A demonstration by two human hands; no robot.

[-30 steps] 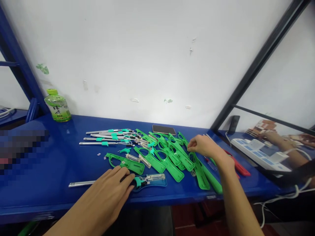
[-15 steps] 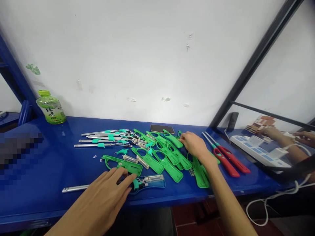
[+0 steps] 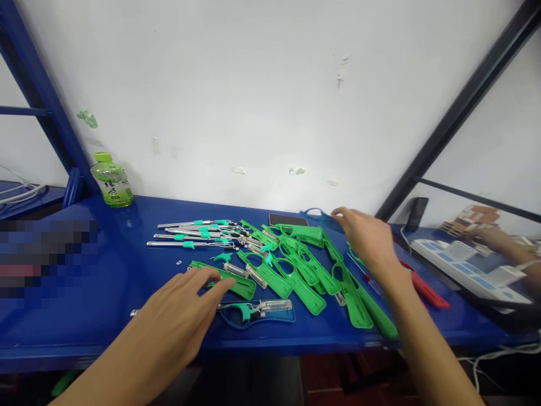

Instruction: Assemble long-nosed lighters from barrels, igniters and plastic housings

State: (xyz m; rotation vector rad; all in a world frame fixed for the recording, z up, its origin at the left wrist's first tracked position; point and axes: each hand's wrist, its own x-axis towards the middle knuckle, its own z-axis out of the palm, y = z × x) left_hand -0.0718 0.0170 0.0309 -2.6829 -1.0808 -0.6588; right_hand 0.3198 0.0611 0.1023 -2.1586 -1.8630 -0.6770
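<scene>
My left hand (image 3: 181,307) lies flat on the blue bench (image 3: 105,316) with its fingers spread, holding nothing. Its fingertips are just left of a blue handle shell (image 3: 253,312) carrying a clear tube and a metal rod. My right hand (image 3: 367,239) is raised over the back of the bench, its fingertips pinched on the end of another blue shell (image 3: 316,216). Several green handle shells (image 3: 296,273) lie in a heap between my hands. Metal rods with teal collars (image 3: 194,234) lie in rows behind my left hand.
A green drink bottle (image 3: 112,181) stands at the back left by the wall. A dark phone (image 3: 287,219) lies behind the heap. Red lighters (image 3: 426,288) lie right of my forearm. Beyond the black frame are a white power strip (image 3: 460,264) and another person's hand (image 3: 490,238).
My right hand has left the green heap and risen toward the back right, now with a blue shell at its fingertips. My left hand has stayed flat, shifting only slightly.
</scene>
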